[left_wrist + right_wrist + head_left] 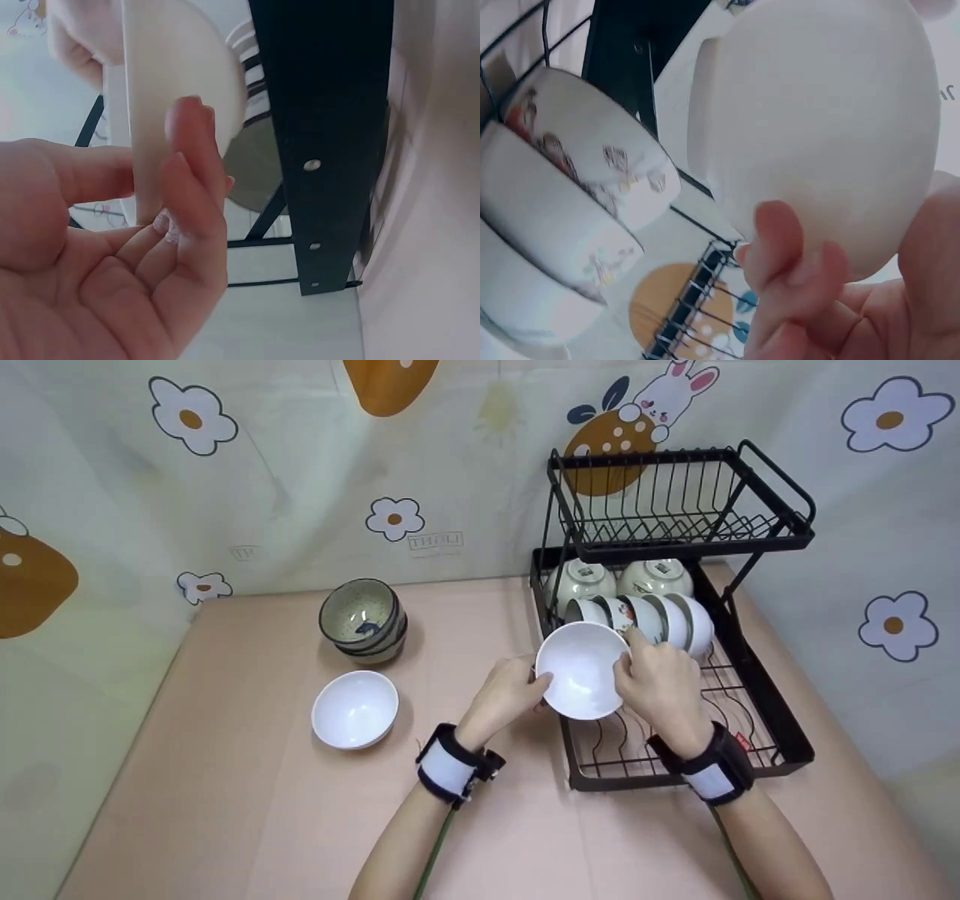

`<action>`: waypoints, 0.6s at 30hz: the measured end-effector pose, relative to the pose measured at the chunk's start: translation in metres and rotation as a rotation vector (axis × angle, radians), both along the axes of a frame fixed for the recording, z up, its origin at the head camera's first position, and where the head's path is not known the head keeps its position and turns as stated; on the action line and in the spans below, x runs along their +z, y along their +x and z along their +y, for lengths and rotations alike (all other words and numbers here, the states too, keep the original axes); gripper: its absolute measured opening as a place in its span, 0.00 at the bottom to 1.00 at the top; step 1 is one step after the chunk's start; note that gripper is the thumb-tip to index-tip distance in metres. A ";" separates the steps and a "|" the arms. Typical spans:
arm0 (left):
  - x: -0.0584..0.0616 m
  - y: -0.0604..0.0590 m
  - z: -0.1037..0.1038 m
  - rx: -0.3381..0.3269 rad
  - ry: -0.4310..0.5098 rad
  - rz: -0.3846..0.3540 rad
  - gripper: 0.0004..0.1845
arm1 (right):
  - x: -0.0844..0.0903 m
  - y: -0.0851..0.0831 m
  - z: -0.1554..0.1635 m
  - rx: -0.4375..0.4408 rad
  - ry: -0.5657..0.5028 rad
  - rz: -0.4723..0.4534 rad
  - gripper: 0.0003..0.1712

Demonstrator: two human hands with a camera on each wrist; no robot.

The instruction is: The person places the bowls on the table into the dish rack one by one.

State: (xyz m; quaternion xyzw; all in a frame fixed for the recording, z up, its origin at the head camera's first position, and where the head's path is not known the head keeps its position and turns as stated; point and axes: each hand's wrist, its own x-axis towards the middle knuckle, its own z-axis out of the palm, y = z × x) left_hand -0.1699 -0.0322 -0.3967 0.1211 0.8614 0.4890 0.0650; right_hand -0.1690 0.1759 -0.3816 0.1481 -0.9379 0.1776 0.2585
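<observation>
Both hands grip a plain white bowl (583, 670) over the front left part of the black dish rack (626, 782). My left hand (508, 690) pinches its left rim, thumb inside and fingers beneath, as the left wrist view shows with the bowl (180, 75) seen edge-on. On the opposite rim, my right hand (660, 682) holds it the same way; in the right wrist view its fingers (776, 240) curl against the outer wall. The bowl's inside faces up toward the head camera. Just behind it, several bowls (675, 622) stand on edge in a row in the rack.
Two upturned bowls (581, 581) sit at the rack's back, under the black upper tier (682, 540). Left on the table (247, 750) are a stack of speckled grey-green bowls (364, 619) and another white bowl (355, 710). A patterned curtain (300, 472) hangs behind.
</observation>
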 end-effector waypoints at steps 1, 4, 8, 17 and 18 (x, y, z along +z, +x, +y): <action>-0.001 0.000 0.002 -0.011 -0.010 0.002 0.11 | 0.001 0.001 0.001 -0.004 0.004 0.007 0.12; -0.002 0.001 0.005 -0.040 -0.036 -0.010 0.12 | 0.005 0.003 0.005 -0.025 0.023 0.031 0.15; -0.004 0.002 0.009 -0.053 -0.096 -0.054 0.14 | 0.007 0.005 0.010 -0.044 0.049 0.106 0.18; -0.012 0.008 0.022 -0.040 -0.247 -0.098 0.24 | 0.007 0.008 0.015 -0.031 0.146 0.278 0.23; -0.013 0.009 0.024 -0.042 -0.257 -0.090 0.24 | 0.007 0.009 0.015 -0.032 0.165 0.277 0.23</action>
